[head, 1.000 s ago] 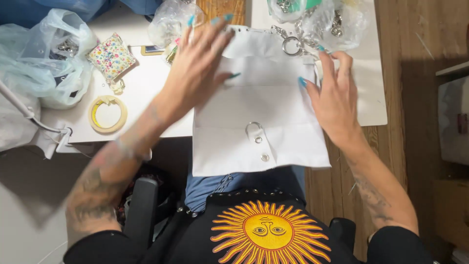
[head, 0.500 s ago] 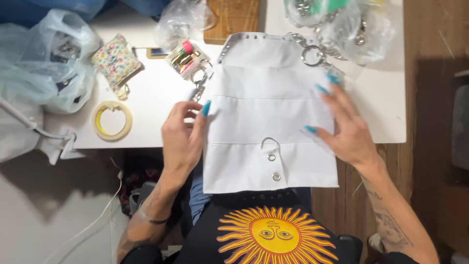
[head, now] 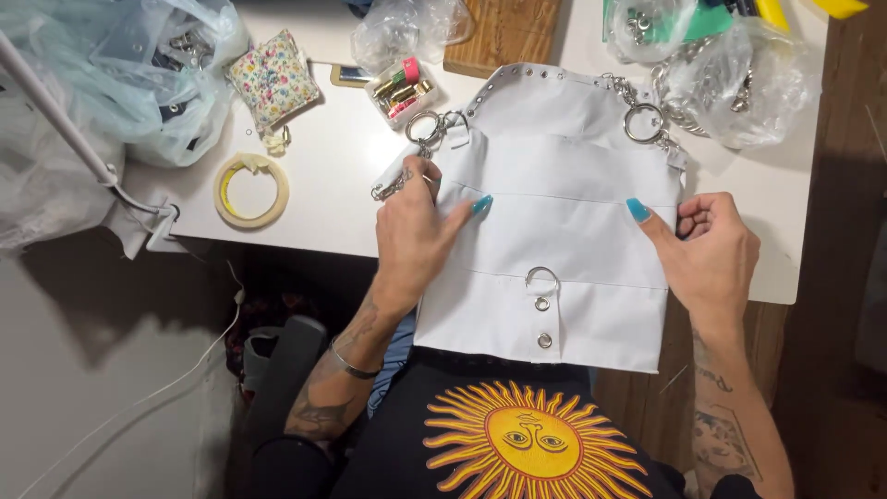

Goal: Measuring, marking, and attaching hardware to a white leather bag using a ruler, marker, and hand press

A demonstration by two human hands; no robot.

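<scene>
A white fabric piece with metal rings, studs and snaps lies on the white table, its lower part hanging over the near edge. My left hand pinches the fabric's left edge, thumb on top, just below a metal ring and chain. Over at the fabric's right edge, my right hand grips it with the thumb laid flat on the cloth. A D-ring and two snaps sit near the fabric's lower middle. Another ring hangs at the upper right corner.
A tape roll and a floral pincushion lie left of the fabric. A small tray of lipstick-like tubes, a wooden board and clear bags of metal hardware sit at the back. Plastic bags crowd the far left.
Both hands slid from the top of the fabric down to its side edges. The fabric now lies spread flatter, with its studded upper edge and rings exposed.
</scene>
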